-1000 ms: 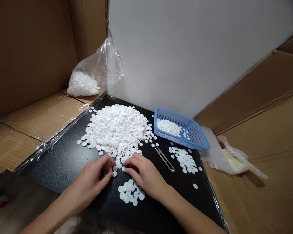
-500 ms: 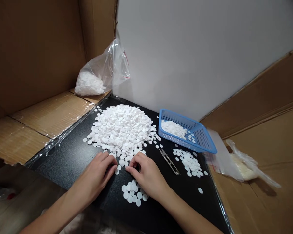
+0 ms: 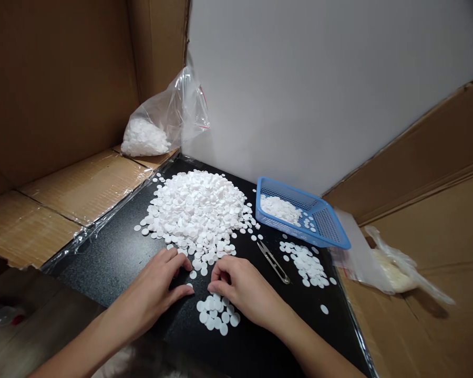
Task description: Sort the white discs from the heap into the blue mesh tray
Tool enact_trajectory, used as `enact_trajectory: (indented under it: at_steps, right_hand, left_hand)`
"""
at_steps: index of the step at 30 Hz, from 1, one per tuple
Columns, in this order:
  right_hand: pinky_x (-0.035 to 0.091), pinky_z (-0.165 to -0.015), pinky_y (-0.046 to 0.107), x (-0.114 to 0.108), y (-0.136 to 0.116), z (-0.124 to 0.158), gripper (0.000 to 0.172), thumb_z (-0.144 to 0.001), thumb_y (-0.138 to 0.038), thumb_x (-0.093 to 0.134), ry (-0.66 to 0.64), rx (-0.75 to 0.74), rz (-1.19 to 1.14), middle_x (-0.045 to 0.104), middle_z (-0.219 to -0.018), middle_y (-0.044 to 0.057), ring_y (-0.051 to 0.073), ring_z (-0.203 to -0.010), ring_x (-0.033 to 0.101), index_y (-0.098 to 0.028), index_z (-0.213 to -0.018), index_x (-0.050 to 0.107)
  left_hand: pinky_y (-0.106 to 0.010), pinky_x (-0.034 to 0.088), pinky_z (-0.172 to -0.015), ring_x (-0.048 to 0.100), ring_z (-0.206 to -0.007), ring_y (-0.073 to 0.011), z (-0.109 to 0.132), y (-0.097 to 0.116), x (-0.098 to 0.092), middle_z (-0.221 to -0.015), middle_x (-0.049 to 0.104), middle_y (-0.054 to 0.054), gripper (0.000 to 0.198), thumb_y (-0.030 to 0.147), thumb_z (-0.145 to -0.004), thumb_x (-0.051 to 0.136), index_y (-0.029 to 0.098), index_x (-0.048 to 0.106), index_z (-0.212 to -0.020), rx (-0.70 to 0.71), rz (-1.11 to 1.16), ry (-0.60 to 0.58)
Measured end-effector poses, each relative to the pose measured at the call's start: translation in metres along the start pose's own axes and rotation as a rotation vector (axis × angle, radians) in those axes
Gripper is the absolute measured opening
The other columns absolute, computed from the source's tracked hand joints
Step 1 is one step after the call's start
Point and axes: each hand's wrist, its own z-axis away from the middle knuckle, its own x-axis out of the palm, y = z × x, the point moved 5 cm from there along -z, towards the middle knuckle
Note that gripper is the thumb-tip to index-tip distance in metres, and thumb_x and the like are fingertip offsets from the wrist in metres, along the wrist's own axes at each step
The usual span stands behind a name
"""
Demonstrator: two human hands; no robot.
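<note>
A big heap of small white discs [image 3: 199, 210] lies on a black table top [image 3: 110, 257]. My left hand [image 3: 157, 286] rests palm down at the heap's near edge, fingers stretched flat beside a few loose discs. My right hand [image 3: 242, 289] lies next to it with fingers curled and the tips pinched over a disc at the top of a small near pile of discs [image 3: 216, 314]. What the fingertips hold is too small to name for sure.
A metal thread snipper [image 3: 274, 261] lies right of my hands. Beyond it sit another small disc pile [image 3: 307, 263] and a blue mesh basket [image 3: 323, 226] holding discs. A clear bag of discs [image 3: 157, 128] stands at the back left. Cardboard walls surround the table.
Both hands have drawn back a little from the heap toward me. My right hand has come down onto the small near pile. The camera view shifted slightly.
</note>
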Motion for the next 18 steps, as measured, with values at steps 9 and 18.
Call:
enact_trajectory:
  at_steps: [9,18]
  right_hand:
    - [0.039,-0.066,0.025,0.009,-0.004,-0.007,0.015,-0.085,-0.009,0.071,0.099,-0.133,0.021,0.056,-0.078,-0.002,0.015,-0.073,0.054,-0.021,-0.087,0.062]
    - [0.042,-0.068,0.025,-0.002,-0.005,-0.007,0.009,-0.088,-0.014,0.069,0.101,-0.174,-0.009,0.059,-0.081,-0.002,0.014,-0.073,0.056,-0.021,-0.086,0.063]
  left_hand:
    - [-0.031,0.037,-0.069,0.054,-0.081,-0.0216,-0.012,0.006,0.007,-0.085,0.062,0.000,0.010,0.026,-0.093,0.062,0.023,0.060,-0.084,0.021,-0.090,0.053]
    - [-0.028,0.039,-0.069,0.052,-0.083,-0.0191,0.002,0.001,0.002,-0.086,0.058,0.000,0.015,0.014,-0.094,0.055,0.022,0.058,-0.081,0.193,-0.030,0.072]
